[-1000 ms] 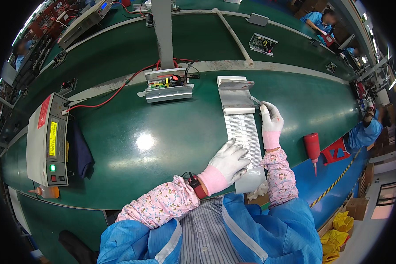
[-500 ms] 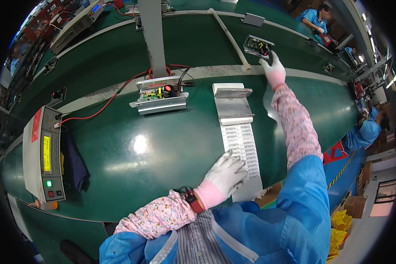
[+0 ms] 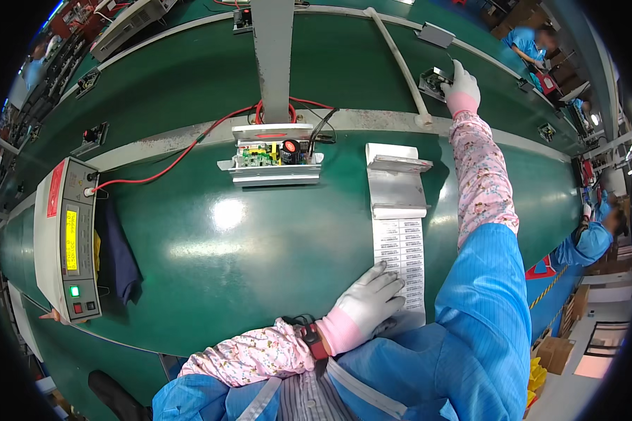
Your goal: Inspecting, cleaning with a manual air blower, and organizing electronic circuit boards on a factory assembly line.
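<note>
White-gloved left hand (image 3: 365, 303) rests, fingers slightly parted, on paper labels (image 3: 400, 244); right hand (image 3: 463, 90) meets metal-framed board (image 3: 430, 81), grip unclear.

The left hand (image 3: 366, 303) and right hand (image 3: 463, 87) wear white gloves (image 3: 361, 309) with pink cuffs (image 3: 338, 332), the fingers (image 3: 388, 289) smudged grey. Pink floral oversleeves (image 3: 486, 179) meet the cuffs; a dark red wristband (image 3: 317, 344) sits at the left one. A finely lined blue jacket (image 3: 484, 295) with pale trim (image 3: 365, 390) overlies a grey striped shirt (image 3: 309, 400).

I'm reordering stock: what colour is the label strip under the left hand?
The label strip is white with dark print in two columns, best seen in the head view.
</note>
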The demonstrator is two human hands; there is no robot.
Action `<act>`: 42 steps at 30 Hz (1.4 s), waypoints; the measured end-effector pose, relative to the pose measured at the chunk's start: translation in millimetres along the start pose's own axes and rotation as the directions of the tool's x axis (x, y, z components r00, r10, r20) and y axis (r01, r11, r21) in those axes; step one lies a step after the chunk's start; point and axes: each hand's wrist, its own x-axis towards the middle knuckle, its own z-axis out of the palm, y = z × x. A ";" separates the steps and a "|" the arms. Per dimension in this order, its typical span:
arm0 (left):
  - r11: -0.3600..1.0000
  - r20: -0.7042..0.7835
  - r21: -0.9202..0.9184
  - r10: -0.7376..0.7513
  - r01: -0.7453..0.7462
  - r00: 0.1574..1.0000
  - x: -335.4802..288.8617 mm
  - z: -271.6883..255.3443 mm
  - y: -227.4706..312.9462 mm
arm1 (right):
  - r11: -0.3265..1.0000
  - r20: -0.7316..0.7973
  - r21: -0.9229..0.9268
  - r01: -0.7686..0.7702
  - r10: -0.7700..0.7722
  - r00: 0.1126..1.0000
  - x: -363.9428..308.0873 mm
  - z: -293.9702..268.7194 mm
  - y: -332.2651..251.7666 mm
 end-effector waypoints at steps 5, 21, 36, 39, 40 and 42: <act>1.000 0.016 -0.022 0.007 -0.007 1.000 -1.3 -8.7 7.1 | 0.919 -0.260 0.395 0.004 0.108 0.960 -45.8 -54.7 -13.2; 0.990 -0.731 0.134 0.063 0.052 0.680 -9.9 -80.7 16.5 | 0.342 -0.105 0.864 0.370 -0.597 0.796 -311.3 -219.6 -140.6; 0.705 -0.498 -0.614 -0.695 0.355 0.519 -45.6 -67.0 -13.4 | 0.246 0.532 0.843 -0.478 -0.250 0.809 -344.5 -221.0 -148.4; 0.695 -0.491 -0.634 -0.701 0.340 0.516 -45.2 -65.8 -14.5 | 0.229 0.551 0.832 -0.505 -0.239 0.799 -343.5 -221.7 -151.7; 0.691 -0.490 -0.640 -0.703 0.335 0.515 -45.3 -65.6 -14.4 | 0.223 0.557 0.829 -0.514 -0.236 0.796 -343.6 -222.1 -152.5; 0.684 -0.485 -0.649 -0.710 0.335 0.511 -45.4 -65.8 -14.1 | 0.238 0.558 0.827 -0.510 -0.232 0.797 -344.0 -222.4 -153.5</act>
